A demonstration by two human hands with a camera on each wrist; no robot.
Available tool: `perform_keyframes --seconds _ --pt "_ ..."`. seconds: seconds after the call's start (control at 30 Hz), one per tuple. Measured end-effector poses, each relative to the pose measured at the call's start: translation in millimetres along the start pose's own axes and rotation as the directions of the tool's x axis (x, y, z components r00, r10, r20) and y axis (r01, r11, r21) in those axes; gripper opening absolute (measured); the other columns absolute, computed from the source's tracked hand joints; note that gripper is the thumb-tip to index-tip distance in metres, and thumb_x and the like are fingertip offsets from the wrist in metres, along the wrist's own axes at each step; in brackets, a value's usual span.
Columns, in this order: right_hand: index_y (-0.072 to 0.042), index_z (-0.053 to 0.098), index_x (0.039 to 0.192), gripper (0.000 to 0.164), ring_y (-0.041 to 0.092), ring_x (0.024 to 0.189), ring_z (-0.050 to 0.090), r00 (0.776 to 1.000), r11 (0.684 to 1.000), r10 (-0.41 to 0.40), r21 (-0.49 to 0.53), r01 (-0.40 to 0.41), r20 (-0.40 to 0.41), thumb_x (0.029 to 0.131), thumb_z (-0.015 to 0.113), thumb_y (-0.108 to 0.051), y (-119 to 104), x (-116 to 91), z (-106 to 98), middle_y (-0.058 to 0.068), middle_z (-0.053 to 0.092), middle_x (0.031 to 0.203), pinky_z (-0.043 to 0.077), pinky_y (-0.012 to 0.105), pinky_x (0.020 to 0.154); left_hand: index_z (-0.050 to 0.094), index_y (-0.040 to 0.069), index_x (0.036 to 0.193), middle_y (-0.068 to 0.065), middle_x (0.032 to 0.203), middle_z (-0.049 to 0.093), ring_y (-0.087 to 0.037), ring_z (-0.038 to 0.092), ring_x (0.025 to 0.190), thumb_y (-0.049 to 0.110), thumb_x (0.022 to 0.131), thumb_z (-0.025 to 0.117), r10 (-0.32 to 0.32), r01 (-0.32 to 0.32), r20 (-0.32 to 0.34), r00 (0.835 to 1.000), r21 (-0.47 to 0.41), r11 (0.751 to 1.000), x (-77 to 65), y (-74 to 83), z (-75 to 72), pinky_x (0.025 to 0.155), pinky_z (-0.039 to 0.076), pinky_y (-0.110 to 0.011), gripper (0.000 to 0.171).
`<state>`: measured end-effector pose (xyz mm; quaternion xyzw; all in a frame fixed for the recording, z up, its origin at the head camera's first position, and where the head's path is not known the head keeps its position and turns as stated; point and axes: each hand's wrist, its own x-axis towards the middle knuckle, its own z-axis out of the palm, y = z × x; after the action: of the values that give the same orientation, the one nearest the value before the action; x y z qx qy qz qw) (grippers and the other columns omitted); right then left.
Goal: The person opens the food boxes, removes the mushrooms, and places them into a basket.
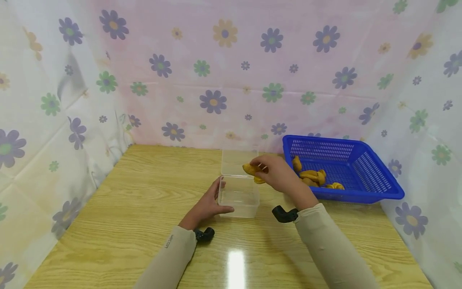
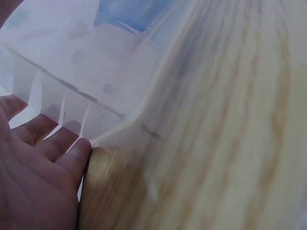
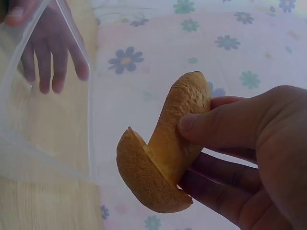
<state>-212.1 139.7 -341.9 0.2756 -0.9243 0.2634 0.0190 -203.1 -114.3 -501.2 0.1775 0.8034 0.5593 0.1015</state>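
Note:
A brown mushroom (image 3: 165, 148) with a thick wrinkled stem is pinched at the stem by my right hand (image 1: 276, 172), its cap pointing down and left in the right wrist view. In the head view the mushroom (image 1: 249, 169) is up by the back right of a clear plastic box (image 1: 240, 211). The box stands on the table with its lid (image 1: 239, 162) hinged back. My left hand (image 1: 206, 205) holds the box at its left side, thumb along the front. The left wrist view shows those fingers (image 2: 69, 160) against the clear wall.
A blue plastic basket (image 1: 364, 196) stands at the back right, with several brown mushrooms (image 1: 313, 176) at its left end. The wood-grain table (image 1: 151, 180) meets flowered cloth (image 1: 202, 80) at the back and sides. Dark wrist mounts (image 1: 284, 214) stick out from both sleeves.

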Motion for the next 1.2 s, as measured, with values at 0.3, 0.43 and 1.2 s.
perform_keyframes --seconds 0.3,0.43,1.2 --pt "-0.010 0.066 0.119 0.028 0.026 0.101 0.066 0.999 0.998 0.010 -0.063 -0.014 -0.052 0.091 0.068 -0.009 12.5 -9.4 -12.5 0.009 0.067 0.113 0.058 0.038 0.084 -0.004 0.022 0.157 -0.013 0.162 0.013 -0.031 0.014 0.150 0.028 0.080 0.081 -0.011 0.011 0.051 0.999 0.006 1.000 -5.2 13.8 -3.0 0.120 0.020 -0.050 0.115" --pt "-0.010 0.066 0.119 0.028 0.027 0.102 0.065 0.998 0.995 0.022 -0.094 -0.028 -0.064 0.091 0.068 -0.007 18.6 -14.0 -18.6 0.010 0.066 0.115 0.057 0.040 0.085 -0.003 0.014 0.157 -0.018 0.162 0.013 -0.033 0.013 0.150 0.025 0.081 0.081 -0.021 0.021 0.073 0.997 0.000 1.000 -12.5 34.6 -5.9 0.120 0.020 -0.050 0.114" --pt "-0.004 0.062 0.124 0.029 0.037 0.105 0.061 0.975 0.971 0.165 -0.149 -0.186 -0.146 0.095 0.058 -0.002 68.8 -46.0 -57.8 0.019 0.062 0.117 0.052 0.053 0.090 -0.001 0.030 0.157 -0.009 0.162 0.019 -0.031 0.019 0.149 0.038 0.077 0.082 0.018 -0.018 0.019 1.000 0.020 1.000 -1.4 -0.9 -1.5 0.117 0.025 -0.053 0.116"
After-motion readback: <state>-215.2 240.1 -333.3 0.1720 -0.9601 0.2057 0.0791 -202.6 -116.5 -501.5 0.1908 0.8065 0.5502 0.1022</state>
